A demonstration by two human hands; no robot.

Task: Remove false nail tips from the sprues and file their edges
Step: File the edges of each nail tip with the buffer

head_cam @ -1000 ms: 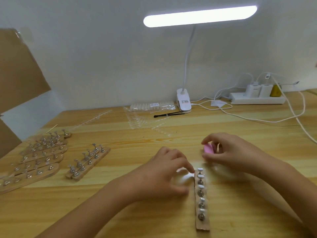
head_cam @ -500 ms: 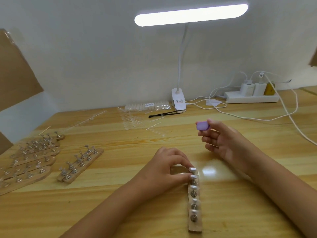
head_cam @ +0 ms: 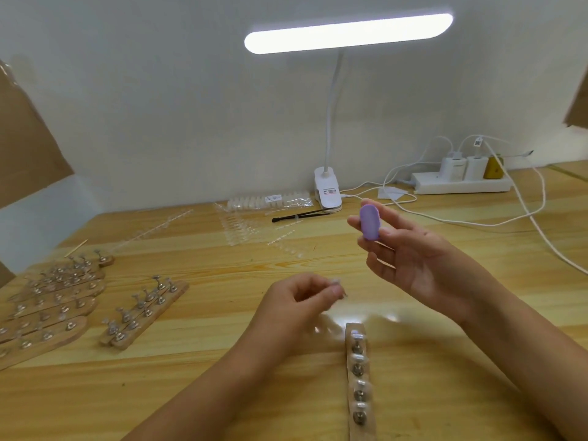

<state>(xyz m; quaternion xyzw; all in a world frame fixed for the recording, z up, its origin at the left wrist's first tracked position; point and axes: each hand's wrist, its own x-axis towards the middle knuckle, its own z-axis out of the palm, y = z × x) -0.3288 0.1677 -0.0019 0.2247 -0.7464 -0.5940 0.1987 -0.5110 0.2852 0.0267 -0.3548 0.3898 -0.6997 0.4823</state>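
Observation:
My right hand (head_cam: 410,253) is raised above the table, palm toward me, and pinches a small purple oval file block (head_cam: 369,223) between thumb and fingertips. My left hand (head_cam: 299,300) hovers lower, fingers curled, pinching a tiny clear nail tip (head_cam: 337,283) at its fingertips; the tip is blurred. Below both hands a wooden holder strip (head_cam: 359,380) lies lengthwise with several metal stands carrying nail tips. Clear sprues with nail tips (head_cam: 241,230) lie further back on the table.
More wooden holder strips with stands sit at the left (head_cam: 47,300) and centre-left (head_cam: 143,313). A bag of nail tips (head_cam: 270,198), black tweezers (head_cam: 299,215), a clip lamp (head_cam: 327,189), a power strip (head_cam: 461,183) and trailing white cables (head_cam: 541,230) line the back.
My left hand has lifted off the top of the holder strip with a nail tip. My right hand has risen further and turned the purple file block upright.

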